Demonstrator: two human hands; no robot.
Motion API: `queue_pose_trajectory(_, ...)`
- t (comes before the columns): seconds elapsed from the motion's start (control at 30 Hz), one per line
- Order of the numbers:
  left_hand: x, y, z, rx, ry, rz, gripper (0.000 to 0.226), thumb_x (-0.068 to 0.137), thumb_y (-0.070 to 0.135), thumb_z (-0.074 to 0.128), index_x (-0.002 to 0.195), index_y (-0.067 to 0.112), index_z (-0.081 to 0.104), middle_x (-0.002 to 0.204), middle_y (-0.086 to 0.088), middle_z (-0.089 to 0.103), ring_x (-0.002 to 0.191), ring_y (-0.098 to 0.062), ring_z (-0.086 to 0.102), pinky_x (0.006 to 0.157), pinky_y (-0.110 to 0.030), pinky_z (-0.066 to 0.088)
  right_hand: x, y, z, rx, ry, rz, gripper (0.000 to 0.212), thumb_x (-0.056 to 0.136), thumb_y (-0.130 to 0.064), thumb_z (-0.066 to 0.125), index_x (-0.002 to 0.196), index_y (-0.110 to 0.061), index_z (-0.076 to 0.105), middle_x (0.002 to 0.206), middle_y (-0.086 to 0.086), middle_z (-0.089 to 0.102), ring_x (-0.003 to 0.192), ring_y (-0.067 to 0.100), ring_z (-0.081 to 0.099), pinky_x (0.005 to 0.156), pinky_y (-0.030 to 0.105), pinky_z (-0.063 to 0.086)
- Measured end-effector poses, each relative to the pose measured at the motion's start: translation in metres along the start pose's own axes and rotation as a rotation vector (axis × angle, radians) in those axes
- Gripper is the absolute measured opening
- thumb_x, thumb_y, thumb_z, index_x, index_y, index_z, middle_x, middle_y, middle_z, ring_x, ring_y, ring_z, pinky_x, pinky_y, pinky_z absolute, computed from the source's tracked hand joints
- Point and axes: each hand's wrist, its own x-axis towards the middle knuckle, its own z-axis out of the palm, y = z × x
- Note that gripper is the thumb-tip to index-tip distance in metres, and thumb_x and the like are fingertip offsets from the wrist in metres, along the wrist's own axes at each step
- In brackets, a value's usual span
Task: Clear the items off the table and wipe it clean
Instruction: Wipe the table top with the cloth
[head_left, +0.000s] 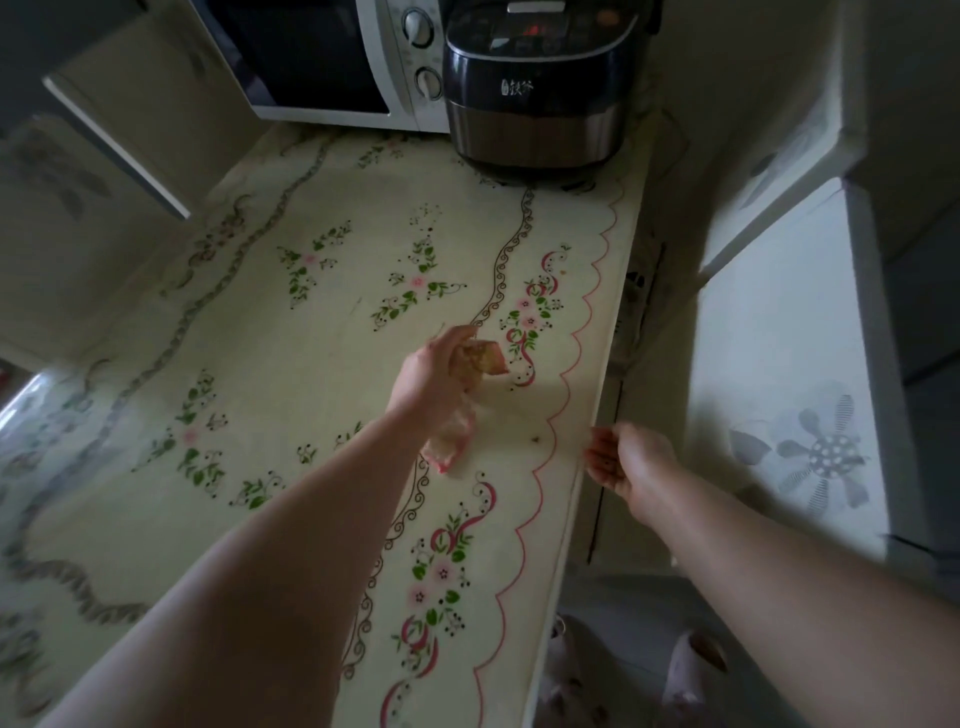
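My left hand (434, 374) grips a crumpled pinkish-tan cloth (480, 361) just above the table (291, 374), which is covered in a cream floral tablecloth. Part of the cloth hangs below my wrist, down toward the tabletop. My right hand (631, 460) is cupped, palm up, just off the table's right edge, level with the top. Small dark crumbs lie in its palm. A small dark crumb (535, 440) sits on the cloth near the scalloped pink border, between my two hands.
A white microwave (332, 62) and a dark rice cooker (537, 88) stand at the table's far end. A white cabinet with a flower print (789, 374) rises close on the right. A narrow gap separates it from the table. My slippered feet (691, 670) show below.
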Motion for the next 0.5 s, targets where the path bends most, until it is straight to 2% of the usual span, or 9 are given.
queue_pose_trajectory(0.07, 0.002, -0.011, -0.004, 0.333, -0.040, -0.046, 0.066, 0.081, 0.017, 0.072, 0.139, 0.034, 0.047, 0.136, -0.004, 0.048, 0.113, -0.019, 0.045, 0.090, -0.032, 0.046, 0.001, 0.005, -0.003, 0.009, 0.035, 0.006, 0.027, 0.099, -0.013, 0.037, 0.082, -0.006, 0.058, 0.071, 0.009, 0.059, 0.060, 0.017, 0.056, 0.057, 0.027, 0.048)
queue_pose_trajectory(0.13, -0.002, -0.021, -0.002, 0.531, -0.072, -0.090, 0.073, 0.076, 0.025, 0.077, 0.141, 0.035, 0.044, 0.133, -0.007, 0.040, 0.118, -0.025, 0.038, 0.098, -0.039, 0.045, 0.004, 0.013, -0.006, 0.014, 0.056, 0.029, 0.027, 0.098, -0.010, 0.036, 0.089, -0.004, 0.060, 0.072, 0.009, 0.059, 0.061, 0.017, 0.057, 0.058, 0.027, 0.047)
queue_pose_trajectory(0.17, -0.004, -0.025, 0.003, 0.533, -0.078, -0.121, 0.071, 0.079, 0.025, 0.074, 0.142, 0.033, 0.042, 0.129, -0.008, 0.039, 0.116, -0.025, 0.039, 0.096, -0.041, 0.048, 0.004, 0.016, -0.006, 0.018, 0.056, 0.045, 0.027, 0.098, -0.009, 0.036, 0.095, -0.002, 0.061, 0.073, 0.009, 0.059, 0.063, 0.018, 0.057, 0.060, 0.028, 0.047)
queue_pose_trajectory(0.23, -0.011, -0.024, 0.014, 0.279, -0.022, -0.257, 0.050, 0.090, 0.035, 0.062, 0.135, 0.025, 0.045, 0.118, -0.007, 0.043, 0.105, -0.025, 0.049, 0.088, -0.043, 0.053, 0.006, 0.024, -0.007, 0.028, 0.046, 0.079, 0.028, 0.098, -0.007, 0.035, 0.105, 0.001, 0.061, 0.075, 0.009, 0.059, 0.064, 0.018, 0.057, 0.062, 0.028, 0.047)
queue_pose_trajectory(0.27, -0.014, -0.020, 0.019, 0.076, 0.031, -0.335, 0.039, 0.092, 0.046, 0.055, 0.122, 0.022, 0.050, 0.110, -0.004, 0.047, 0.096, -0.024, 0.055, 0.082, -0.044, 0.054, 0.006, 0.027, -0.008, 0.032, 0.040, 0.089, 0.029, 0.098, -0.007, 0.035, 0.107, 0.002, 0.061, 0.075, 0.009, 0.058, 0.065, 0.018, 0.056, 0.062, 0.028, 0.047)
queue_pose_trajectory(0.33, -0.022, -0.011, 0.030, -0.167, 0.088, -0.369, 0.041, 0.090, 0.060, 0.047, 0.100, 0.021, 0.053, 0.098, 0.002, 0.050, 0.082, -0.023, 0.059, 0.071, -0.040, 0.054, 0.007, 0.031, -0.008, 0.047, 0.026, 0.100, 0.031, 0.099, -0.006, 0.033, 0.111, 0.004, 0.060, 0.075, 0.009, 0.058, 0.067, 0.019, 0.057, 0.067, 0.030, 0.049)
queue_pose_trajectory(0.43, -0.038, -0.001, 0.043, -0.101, 0.021, -0.240, 0.038, 0.091, 0.058, 0.048, 0.094, 0.021, 0.054, 0.098, 0.001, 0.052, 0.078, -0.018, 0.055, 0.066, -0.035, 0.049, 0.008, 0.037, -0.009, 0.084, -0.011, 0.127, 0.033, 0.099, -0.008, 0.031, 0.113, 0.003, 0.059, 0.077, 0.010, 0.059, 0.074, 0.022, 0.058, 0.086, 0.036, 0.049)
queue_pose_trajectory(0.5, -0.051, 0.002, 0.049, 0.109, -0.073, -0.054, 0.029, 0.093, 0.048, 0.054, 0.104, 0.021, 0.057, 0.102, 0.000, 0.051, 0.080, -0.019, 0.054, 0.066, -0.034, 0.048, 0.010, 0.041, -0.009, 0.117, -0.036, 0.150, 0.033, 0.100, -0.009, 0.030, 0.111, 0.002, 0.059, 0.080, 0.012, 0.062, 0.076, 0.023, 0.060, 0.082, 0.036, 0.051)
